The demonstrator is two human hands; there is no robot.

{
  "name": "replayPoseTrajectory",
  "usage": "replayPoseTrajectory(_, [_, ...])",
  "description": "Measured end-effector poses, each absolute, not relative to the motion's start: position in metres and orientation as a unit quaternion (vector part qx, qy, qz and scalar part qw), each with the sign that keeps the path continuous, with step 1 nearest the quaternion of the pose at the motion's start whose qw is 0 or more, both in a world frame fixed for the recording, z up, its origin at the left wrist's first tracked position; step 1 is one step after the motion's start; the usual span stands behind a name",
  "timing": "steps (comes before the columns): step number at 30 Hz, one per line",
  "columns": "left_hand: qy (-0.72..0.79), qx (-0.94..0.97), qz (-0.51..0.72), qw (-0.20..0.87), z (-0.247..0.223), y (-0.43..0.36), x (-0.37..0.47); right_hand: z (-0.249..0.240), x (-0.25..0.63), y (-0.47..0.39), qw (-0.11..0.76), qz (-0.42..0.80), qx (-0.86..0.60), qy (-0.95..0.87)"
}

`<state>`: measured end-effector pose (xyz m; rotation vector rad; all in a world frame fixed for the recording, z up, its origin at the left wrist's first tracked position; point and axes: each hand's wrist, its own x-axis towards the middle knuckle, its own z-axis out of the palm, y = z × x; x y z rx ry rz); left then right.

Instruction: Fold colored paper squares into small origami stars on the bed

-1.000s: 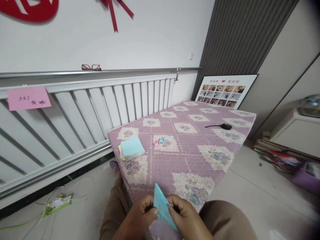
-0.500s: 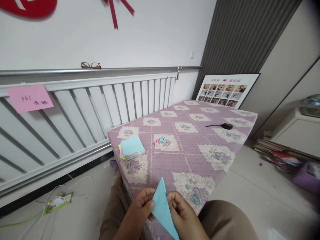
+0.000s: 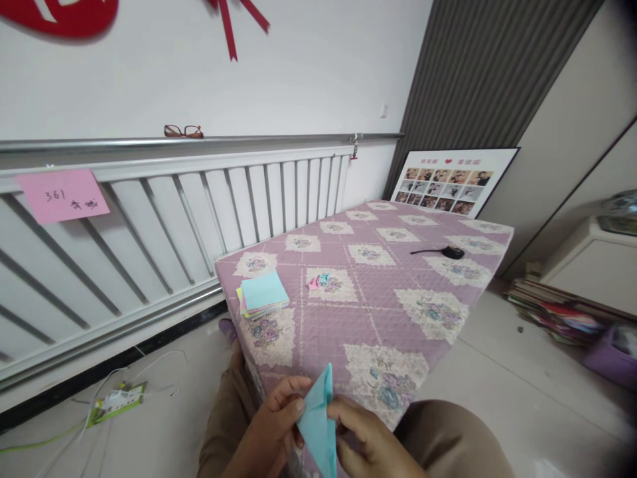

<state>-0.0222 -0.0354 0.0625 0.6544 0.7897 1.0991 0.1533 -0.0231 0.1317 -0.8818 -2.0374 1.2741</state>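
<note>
A light blue paper (image 3: 314, 425), folded into a pointed triangular shape, is held above the near edge of the table. My left hand (image 3: 276, 425) pinches its left side between thumb and fingers. At its right edge my right hand (image 3: 365, 435) has its bent fingers on the fold, where the layers part slightly. A stack of coloured square papers (image 3: 263, 292), blue on top, lies at the table's left side. Small folded pink and blue paper pieces (image 3: 319, 280) sit to the right of the stack.
The table (image 3: 338, 332) has a purple flowered cloth. A black object with a thin handle (image 3: 452, 252) lies toward its right side. Behind are a white radiator (image 3: 259, 199), glasses (image 3: 184, 131) and a photo board (image 3: 448, 182). A power strip (image 3: 117, 403) is on the floor.
The blue paper has turned and its right edge now stands apart in a fold. My right hand has shifted, its fingers now bent against that edge.
</note>
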Motion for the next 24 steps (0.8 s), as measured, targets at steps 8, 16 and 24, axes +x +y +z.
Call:
replayPoseTrajectory(8, [0.414, 0.524, 0.411, 0.621, 0.062, -0.036, -0.028, 0.131, 0.16, -0.014, 0.28, 0.471, -0.29, -0.785])
replayPoseTrajectory(16, [0.392, 0.739, 0.346, 0.426, 0.121, -0.037, -0.03, 0.14, 0.169, -0.018, 0.236, 0.547, -0.316, -0.738])
replayPoseTrajectory(24, [0.385, 0.772, 0.28, 0.42, 0.145, -0.034, -0.023, 0.145, 0.173, -0.018, 0.206, 0.59, -0.336, -0.704])
